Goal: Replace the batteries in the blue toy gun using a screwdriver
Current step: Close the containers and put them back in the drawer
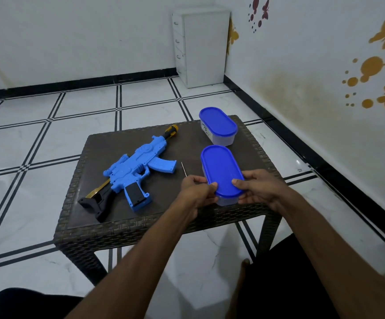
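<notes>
A toy gun (134, 173) lies on the table (118, 224), a screwdriver (172, 130) at its muzzle, beside two tubs. Left hand (197, 192) and right hand (256, 187) grip the near tub (222, 171).

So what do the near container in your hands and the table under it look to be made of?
The near container, held by the left hand and right hand, looks like plastic: an opaque, smooth blue lid with a soft sheen over a cloudy, see-through tub. The table shows a dark brown woven pattern, probably moulded plastic imitating rattan, though real wicker cannot be ruled out.
</notes>
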### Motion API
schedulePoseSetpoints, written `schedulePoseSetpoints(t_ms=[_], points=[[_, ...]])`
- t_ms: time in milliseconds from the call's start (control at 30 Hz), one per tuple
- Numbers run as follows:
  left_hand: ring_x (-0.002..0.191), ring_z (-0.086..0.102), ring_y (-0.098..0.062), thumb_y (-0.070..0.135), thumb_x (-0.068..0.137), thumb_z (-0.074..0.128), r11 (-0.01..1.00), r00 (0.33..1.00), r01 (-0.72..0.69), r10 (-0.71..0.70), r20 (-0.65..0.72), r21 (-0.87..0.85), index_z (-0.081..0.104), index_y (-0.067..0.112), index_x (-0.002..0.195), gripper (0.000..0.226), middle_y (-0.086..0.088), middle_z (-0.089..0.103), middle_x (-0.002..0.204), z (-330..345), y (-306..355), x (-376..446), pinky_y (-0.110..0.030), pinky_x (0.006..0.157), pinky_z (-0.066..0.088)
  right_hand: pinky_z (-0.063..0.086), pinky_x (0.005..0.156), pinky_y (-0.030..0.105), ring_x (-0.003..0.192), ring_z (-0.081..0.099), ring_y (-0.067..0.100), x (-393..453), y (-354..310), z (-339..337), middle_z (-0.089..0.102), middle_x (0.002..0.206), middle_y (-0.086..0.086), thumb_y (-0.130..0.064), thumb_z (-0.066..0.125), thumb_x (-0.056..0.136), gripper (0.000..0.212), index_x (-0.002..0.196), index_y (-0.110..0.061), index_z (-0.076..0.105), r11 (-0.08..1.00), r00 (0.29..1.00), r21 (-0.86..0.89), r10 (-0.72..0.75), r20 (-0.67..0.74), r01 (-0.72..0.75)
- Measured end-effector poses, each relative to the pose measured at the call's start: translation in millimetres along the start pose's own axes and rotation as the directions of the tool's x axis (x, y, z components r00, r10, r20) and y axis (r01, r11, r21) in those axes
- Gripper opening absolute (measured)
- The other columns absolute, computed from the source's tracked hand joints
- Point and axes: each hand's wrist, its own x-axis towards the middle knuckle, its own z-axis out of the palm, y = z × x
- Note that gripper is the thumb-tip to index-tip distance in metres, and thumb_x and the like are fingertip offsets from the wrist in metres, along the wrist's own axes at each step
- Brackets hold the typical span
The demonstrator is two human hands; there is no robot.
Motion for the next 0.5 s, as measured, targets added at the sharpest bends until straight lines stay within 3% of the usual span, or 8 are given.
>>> schedulePoseSetpoints(t_ms=[133,267,367,433,500], points=[[0.075,0.064,-0.022,0.0,0.088,0.066,1.0,0.999,0.016,-0.017,-0.043,-0.014,0.053,0.007,0.089,0.015,-0.016,0.064,0.092,7.6,1.5,-1.6,-0.031,0.065,0.06,0.06,0.057,0.028,0.077,0.07,0.029,1.0,-1.2,3.9,0.071,0.103,0.015,-0.014,0.069,0.091,0.04,0.127,-0.001,0.059,1.0,0.999,0.014,0.016,-0.043,-0.015],[0.076,0.066,-0.021,0.001,0.087,0.067,0.999,0.997,0.047,-0.048,-0.053,-0.021,0.058,0.002,0.102,0.018,-0.018,0.067,0.099,6.6,6.5,-5.1,-0.03,0.062,0.06,0.059,0.055,0.027,0.07,0.07,0.024,0.4,-0.5,5.2,0.072,0.101,0.015,-0.015,0.071,0.09,0.038,0.124,-0.001,0.061,1.0,0.998,0.031,-0.005,-0.067,0.007],[0.075,0.069,-0.019,0.013,0.088,0.071,1.0,0.999,0.015,-0.015,-0.028,0.005,0.062,0.0,0.106,0.023,-0.016,0.07,0.096,-0.9,3.1,-7.4,-0.029,0.064,0.061,0.06,0.059,0.029,0.066,0.068,0.021,-1.2,4.1,6.0,0.073,0.101,0.015,-0.016,0.07,0.09,0.034,0.121,-0.003,0.064,0.997,0.996,0.077,-0.025,-0.085,0.031],[0.068,0.068,-0.015,0.029,0.092,0.065,0.986,0.994,-0.085,0.094,-0.055,0.144,0.064,0.004,0.101,0.026,-0.013,0.071,0.089,-7.7,-2.5,-6.6,-0.03,0.066,0.061,0.061,0.06,0.029,0.066,0.066,0.02,-1.3,7.3,6.9,0.072,0.099,0.015,-0.018,0.068,0.092,0.028,0.116,-0.005,0.064,0.993,0.993,0.112,-0.013,-0.116,0.026],[0.071,0.067,-0.014,0.041,0.095,0.058,0.866,0.953,-0.212,0.285,-0.099,0.453,0.064,0.012,0.093,0.03,-0.006,0.07,0.084,-19.8,-6.3,-3.4,-0.033,0.071,0.059,0.059,0.057,0.027,0.067,0.064,0.017,-1.0,9.8,9.3,0.071,0.094,0.012,-0.021,0.069,0.092,0.024,0.111,-0.009,0.065,0.994,0.985,0.11,-0.002,-0.171,0.022]])
